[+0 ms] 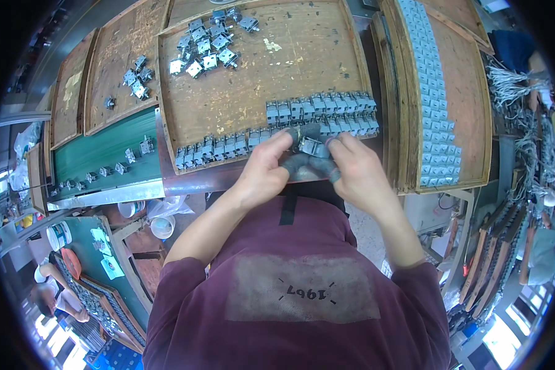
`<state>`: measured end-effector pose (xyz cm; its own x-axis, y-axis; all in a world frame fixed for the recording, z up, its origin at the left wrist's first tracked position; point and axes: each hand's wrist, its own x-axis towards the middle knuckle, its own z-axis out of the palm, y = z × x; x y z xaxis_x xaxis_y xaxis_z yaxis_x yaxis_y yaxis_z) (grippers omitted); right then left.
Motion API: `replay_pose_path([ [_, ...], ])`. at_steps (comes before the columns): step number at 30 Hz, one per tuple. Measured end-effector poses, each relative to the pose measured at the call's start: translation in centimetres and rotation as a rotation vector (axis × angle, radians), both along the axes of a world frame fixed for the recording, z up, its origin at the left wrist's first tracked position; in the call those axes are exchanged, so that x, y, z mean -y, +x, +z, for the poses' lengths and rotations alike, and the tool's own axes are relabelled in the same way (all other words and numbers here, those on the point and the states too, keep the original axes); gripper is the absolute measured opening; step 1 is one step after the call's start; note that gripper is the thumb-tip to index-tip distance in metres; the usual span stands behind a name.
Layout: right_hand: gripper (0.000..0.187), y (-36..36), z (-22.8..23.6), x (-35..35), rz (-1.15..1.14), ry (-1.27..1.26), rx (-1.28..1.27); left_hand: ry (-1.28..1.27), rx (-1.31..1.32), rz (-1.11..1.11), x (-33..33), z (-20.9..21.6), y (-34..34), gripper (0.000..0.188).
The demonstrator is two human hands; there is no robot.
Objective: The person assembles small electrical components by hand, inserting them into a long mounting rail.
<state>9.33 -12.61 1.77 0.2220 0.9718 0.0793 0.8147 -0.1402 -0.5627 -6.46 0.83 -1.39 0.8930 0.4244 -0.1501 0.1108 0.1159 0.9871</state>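
A small silvery boxy metal part (pixel 313 148) is gripped between my left hand (pixel 266 161) and my right hand (pixel 355 161), just in front of my body. Dark grey coverings wrap several of my fingers. Both hands are closed on the part, and their fingers partly hide it. They are over the near edge of a wooden tray (pixel 246 77). Along that edge, rows of similar metal parts (pixel 225 148) are lined up, with a second row behind at the right. A loose heap of the same parts (pixel 205 44) lies toward the tray's far left.
A green conveyor belt (pixel 98 160) on the left carries several metal parts. Beyond it stand further wooden trays (pixel 120 68). To my right, a stack of trays (pixel 468 117) holds dense rows of parts (pixel 435 105). Another person (pixel 58 290) is at the lower left.
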Motion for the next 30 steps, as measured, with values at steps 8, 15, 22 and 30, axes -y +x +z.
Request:
replay_pose_path([
  [8, 0.034, -1.5, -0.3, -0.2, -0.155, 0.118, -0.083, 0.836, 0.087, 0.166, 1.0, -0.4, 1.8, 0.071],
  [15, 0.050, 0.4, -0.4, 0.5, -0.107, -0.096, -0.667, 0.609, 0.322, 0.006, 1.1, 0.4, 2.1, 0.064],
  [22, 0.044, 0.2, 1.2, 1.8, -0.095, -0.090, -0.462, 0.863, 0.511, 0.025, 1.6, 1.1, 2.7, 0.067],
  [30, 0.027, 13.0, 3.0, 7.9, -0.912, 0.223, -0.254, 0.852, -0.134, 0.251, -6.5, -3.2, -0.9, 0.058],
])
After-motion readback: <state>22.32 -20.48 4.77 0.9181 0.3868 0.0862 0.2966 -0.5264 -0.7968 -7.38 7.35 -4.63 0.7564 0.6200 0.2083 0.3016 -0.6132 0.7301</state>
